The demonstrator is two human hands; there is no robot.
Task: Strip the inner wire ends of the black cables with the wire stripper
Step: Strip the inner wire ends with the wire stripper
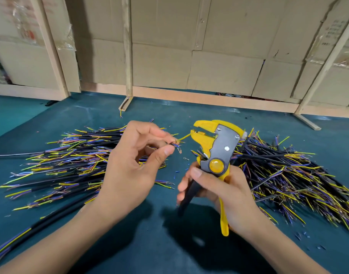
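My left hand pinches the inner wires of a black cable between thumb and fingers; the cable itself is mostly hidden behind the hand. A yellow-green inner wire sticks out to the right, with its tip at the jaws of the wire stripper. Short blue and brown wire ends curl down by my thumb. My right hand grips the stripper's black and yellow handles, head upward. The yellow jaws stand slightly apart.
A pile of black cables with yellow, blue and brown inner wires lies left on the teal mat. A second cable pile lies right. Small insulation scraps dot the mat. Cardboard panels in wooden frames stand behind.
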